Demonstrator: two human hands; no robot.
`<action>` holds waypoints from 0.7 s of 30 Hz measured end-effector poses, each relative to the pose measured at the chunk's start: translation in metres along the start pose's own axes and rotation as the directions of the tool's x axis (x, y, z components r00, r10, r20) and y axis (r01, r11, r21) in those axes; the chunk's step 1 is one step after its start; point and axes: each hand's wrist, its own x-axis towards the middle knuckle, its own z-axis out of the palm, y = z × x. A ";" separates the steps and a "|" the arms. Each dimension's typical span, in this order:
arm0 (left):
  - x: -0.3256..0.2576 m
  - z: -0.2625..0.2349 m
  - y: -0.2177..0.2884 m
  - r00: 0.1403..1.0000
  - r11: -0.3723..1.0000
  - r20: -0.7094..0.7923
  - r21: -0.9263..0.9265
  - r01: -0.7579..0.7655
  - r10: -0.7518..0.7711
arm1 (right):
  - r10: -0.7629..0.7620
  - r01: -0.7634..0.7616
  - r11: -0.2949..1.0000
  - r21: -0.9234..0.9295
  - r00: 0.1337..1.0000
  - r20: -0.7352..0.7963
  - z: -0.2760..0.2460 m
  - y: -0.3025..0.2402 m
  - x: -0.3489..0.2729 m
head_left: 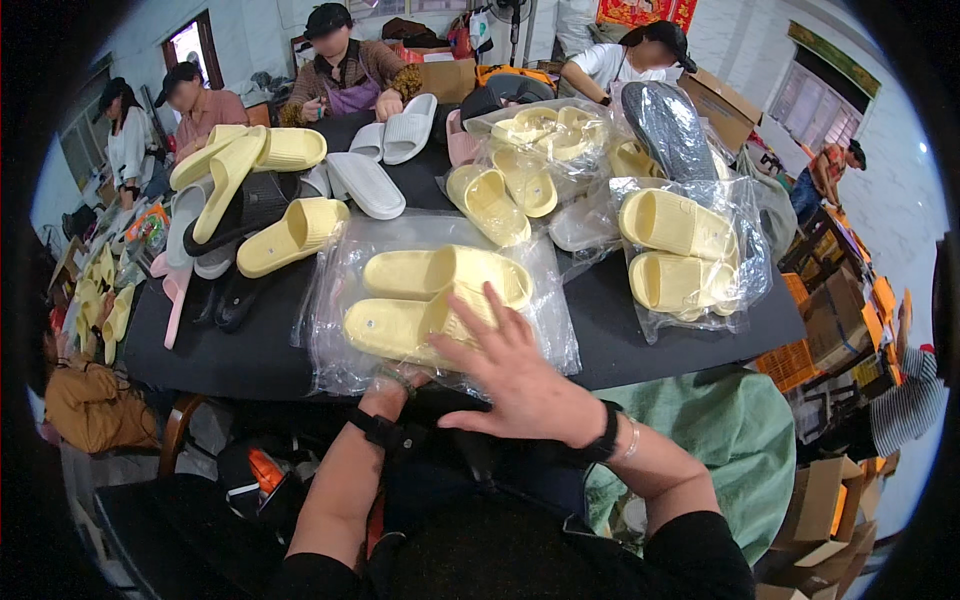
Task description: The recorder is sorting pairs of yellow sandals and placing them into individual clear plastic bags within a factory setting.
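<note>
A pair of pale yellow slide sandals (pixel 440 300) lies in a clear plastic bag (pixel 345 255) on the black table (pixel 250 350) right in front of me. My right hand (pixel 520 375) lies flat and spread on the near end of the bag, over the sandals. My left hand (pixel 395 385) is mostly hidden at the bag's near edge under the right hand; only its wrist with a black band shows, so its grip is unclear.
Bagged yellow sandals (pixel 680 255) lie at the right, and loose yellow, white, grey and black sandals (pixel 265 190) at the left and back. Three people sit at the far side. Cardboard boxes (pixel 830 500) stand on the floor at right.
</note>
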 end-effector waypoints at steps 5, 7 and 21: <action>0.001 -0.002 -0.002 0.997 0.998 0.026 0.002 0.069 -0.070 | 0.124 -0.107 0.982 -0.153 0.987 0.107 0.075 0.046 0.018; 0.033 -0.068 0.039 0.822 0.970 0.540 -0.039 0.240 -0.181 | 0.208 -0.193 0.960 -0.200 0.977 0.053 0.083 0.080 0.020; 0.011 -0.037 0.016 0.937 0.979 -0.347 -0.173 -0.104 0.038 | 0.185 -0.184 0.983 -0.024 0.978 0.101 0.069 0.125 0.034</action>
